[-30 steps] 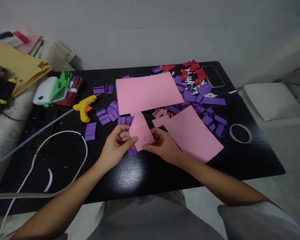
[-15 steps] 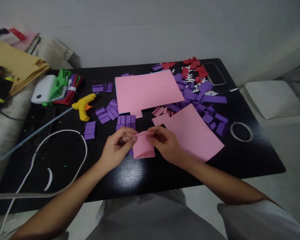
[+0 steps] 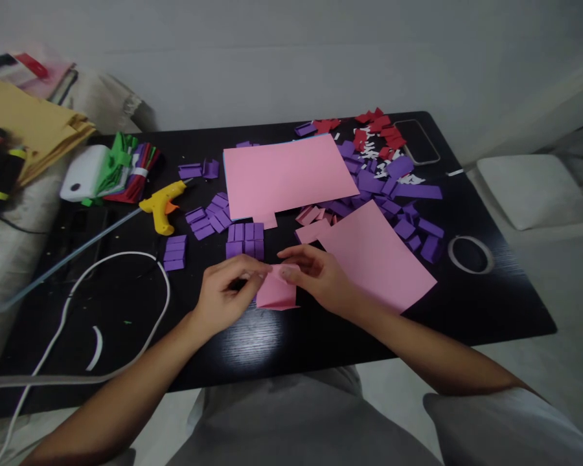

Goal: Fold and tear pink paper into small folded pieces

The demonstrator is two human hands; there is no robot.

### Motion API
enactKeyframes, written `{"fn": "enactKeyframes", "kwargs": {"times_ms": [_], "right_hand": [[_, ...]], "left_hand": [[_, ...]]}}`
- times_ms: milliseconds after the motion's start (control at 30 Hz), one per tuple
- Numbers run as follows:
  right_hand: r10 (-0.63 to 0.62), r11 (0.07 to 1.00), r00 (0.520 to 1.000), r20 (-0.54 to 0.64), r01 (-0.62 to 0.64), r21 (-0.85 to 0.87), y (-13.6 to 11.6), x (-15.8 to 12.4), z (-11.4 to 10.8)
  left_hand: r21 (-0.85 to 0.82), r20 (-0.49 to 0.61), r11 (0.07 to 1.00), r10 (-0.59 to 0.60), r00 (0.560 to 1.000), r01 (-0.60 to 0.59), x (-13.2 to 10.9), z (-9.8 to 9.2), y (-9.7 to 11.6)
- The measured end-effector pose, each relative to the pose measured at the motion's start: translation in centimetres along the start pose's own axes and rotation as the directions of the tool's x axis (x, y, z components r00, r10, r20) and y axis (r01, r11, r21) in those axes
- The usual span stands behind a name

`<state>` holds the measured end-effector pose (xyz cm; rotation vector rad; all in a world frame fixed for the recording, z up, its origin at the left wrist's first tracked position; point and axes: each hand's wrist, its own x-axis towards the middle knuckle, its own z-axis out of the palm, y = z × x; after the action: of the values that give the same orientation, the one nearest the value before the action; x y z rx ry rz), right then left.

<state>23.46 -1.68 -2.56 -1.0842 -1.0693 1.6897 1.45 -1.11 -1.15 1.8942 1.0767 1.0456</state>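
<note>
Between my hands, close to the front of the table, is a small folded piece of pink paper [image 3: 276,291]. My left hand [image 3: 229,288] pinches its upper left corner between thumb and fingers. At the upper right edge, my right hand [image 3: 320,278] grips it with thumb in front and fingers behind. Just beyond the left fingers lie folded purple paper pieces [image 3: 245,238]. A cut pink sheet [image 3: 379,259] lies partly under the right wrist, and a larger pink sheet [image 3: 289,175] rests farther back.
A yellow glue gun [image 3: 162,207] with a long glue stick lies at the left, near a looped white cable [image 3: 168,291]. Purple folded pieces [image 3: 369,184], red scraps [image 3: 391,136] and white bits are heaped at the back right. A tape ring [image 3: 470,254] sits at the right.
The top edge of the small pink paper has come down and towards me. My right fingers have loosened and spread a little; my left fingers have shifted along the top edge.
</note>
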Motion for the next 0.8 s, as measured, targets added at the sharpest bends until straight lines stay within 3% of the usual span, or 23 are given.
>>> {"fn": "enactKeyframes", "kwargs": {"times_ms": [100, 200, 300, 600, 800], "right_hand": [[-0.036, 0.998, 0.999, 0.001, 0.036, -0.049, 0.43, 0.15, 0.13], [-0.095, 0.991, 0.995, -0.023, 0.092, -0.096, 0.53, 0.12, 0.16], [-0.122, 0.987, 0.992, -0.026, 0.118, -0.105, 0.31, 0.01, 0.22], [-0.122, 0.965, 0.992, -0.016, 0.115, -0.235, -0.16, -0.14, 0.24], [-0.139, 0.957, 0.989, -0.042, 0.124, -0.260, -0.27, -0.08, -0.22]], "left_hand": [[-0.038, 0.035, 0.999, -0.006, 0.999, 0.007, 0.01, -0.07, 0.16], [-0.114, 0.031, 0.988, -0.102, 0.994, 0.105, 0.20, 0.18, 0.39], [-0.085, 0.046, 0.983, -0.157, 0.986, 0.161, 0.39, 0.47, 0.42], [-0.012, 0.038, 0.992, -0.123, 0.992, 0.123, 0.23, 0.45, 0.57], [-0.040, -0.018, 0.980, -0.196, 0.981, 0.195, 0.56, 0.26, 0.79]]}}
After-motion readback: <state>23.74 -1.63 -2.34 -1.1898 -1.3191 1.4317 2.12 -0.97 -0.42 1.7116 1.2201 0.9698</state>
